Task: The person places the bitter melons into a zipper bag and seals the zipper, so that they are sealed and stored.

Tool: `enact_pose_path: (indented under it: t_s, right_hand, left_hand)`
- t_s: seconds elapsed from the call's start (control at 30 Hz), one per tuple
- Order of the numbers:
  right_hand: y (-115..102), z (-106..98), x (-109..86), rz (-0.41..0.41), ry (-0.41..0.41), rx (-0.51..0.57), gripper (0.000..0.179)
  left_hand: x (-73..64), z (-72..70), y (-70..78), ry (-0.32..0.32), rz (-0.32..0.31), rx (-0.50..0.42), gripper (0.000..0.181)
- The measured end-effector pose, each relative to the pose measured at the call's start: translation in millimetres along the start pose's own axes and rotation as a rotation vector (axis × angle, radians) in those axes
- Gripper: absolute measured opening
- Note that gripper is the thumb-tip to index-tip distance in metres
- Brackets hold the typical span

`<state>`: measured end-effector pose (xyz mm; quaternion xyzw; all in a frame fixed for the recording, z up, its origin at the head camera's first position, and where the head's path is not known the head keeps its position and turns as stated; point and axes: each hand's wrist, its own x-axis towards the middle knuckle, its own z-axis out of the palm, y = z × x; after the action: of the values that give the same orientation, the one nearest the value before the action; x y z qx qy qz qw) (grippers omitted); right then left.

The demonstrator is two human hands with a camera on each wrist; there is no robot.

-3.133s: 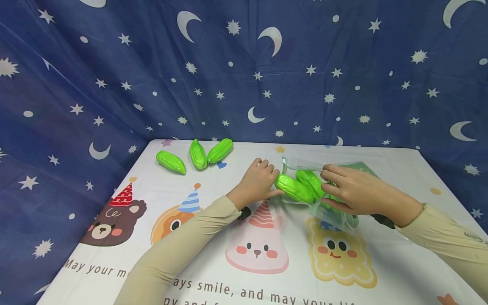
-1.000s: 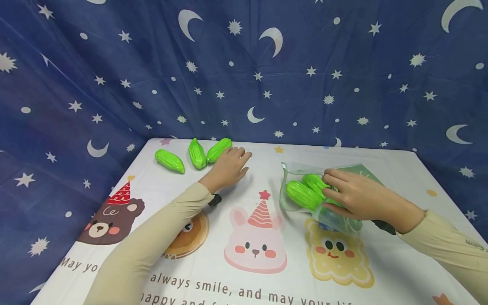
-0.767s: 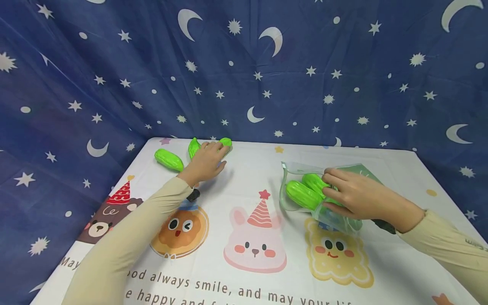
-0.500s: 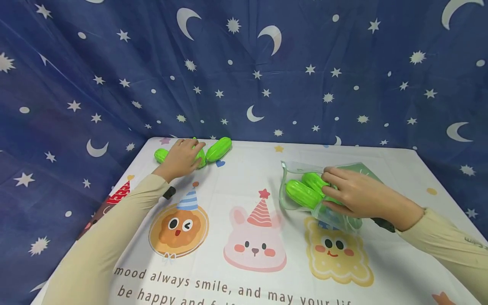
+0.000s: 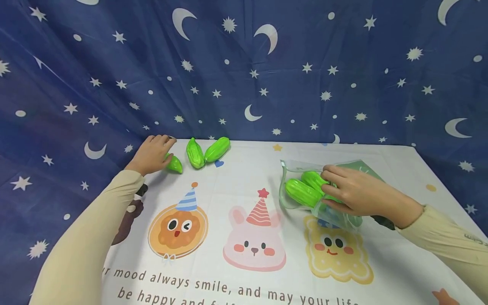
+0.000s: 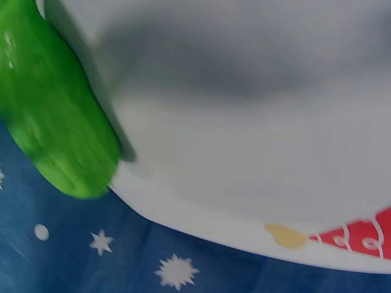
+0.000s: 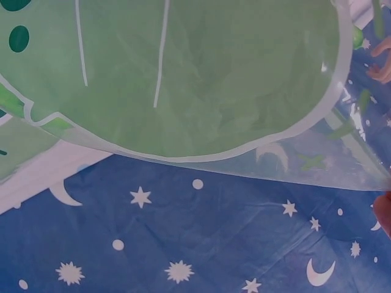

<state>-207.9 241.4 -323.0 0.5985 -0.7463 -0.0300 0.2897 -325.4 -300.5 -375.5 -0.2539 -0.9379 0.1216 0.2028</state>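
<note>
My left hand [image 5: 152, 154] is over the leftmost bright green, ridged, cucumber-like toy vegetable [image 5: 174, 164] near the table's back left corner. It covers that vegetable's far end. In the left wrist view the vegetable [image 6: 58, 110] lies on the cloth with no fingers around it. My right hand [image 5: 354, 190] pinches the edge of a clear zip bag with green print [image 5: 284, 192], its mouth held apart toward the left. Inside the bag lie several similar green vegetables [image 5: 303, 192]. A fingertip [image 7: 383, 213] shows at the bag's edge in the right wrist view.
Two more green vegetables, one upright in view [image 5: 195, 153] and one slanted [image 5: 217, 149], lie right of my left hand. A white cartoon-printed cloth [image 5: 244, 178] covers the table. A blue curtain with moons and stars [image 5: 213, 76] hangs behind and at the left.
My left hand has left the bag's mouth and travelled left, past the two right-hand loose vegetables, to the leftmost one. The right hand stays on the bag.
</note>
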Motion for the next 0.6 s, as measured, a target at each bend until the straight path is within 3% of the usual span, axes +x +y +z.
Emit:
enact_pose_path:
  t_s: [0.23, 0.6]
  right_hand:
    - [1, 0, 1.0, -0.003, 0.002, 0.002, 0.044]
    - [2, 2, 1.3, -0.010, 0.005, -0.014, 0.046]
  left_hand:
    - [-6.3, 1.3, -19.3, -0.040, -0.011, -0.011, 0.040]
    - [-21.2, 14.3, -40.9, -0.122, -0.116, -0.025, 0.038]
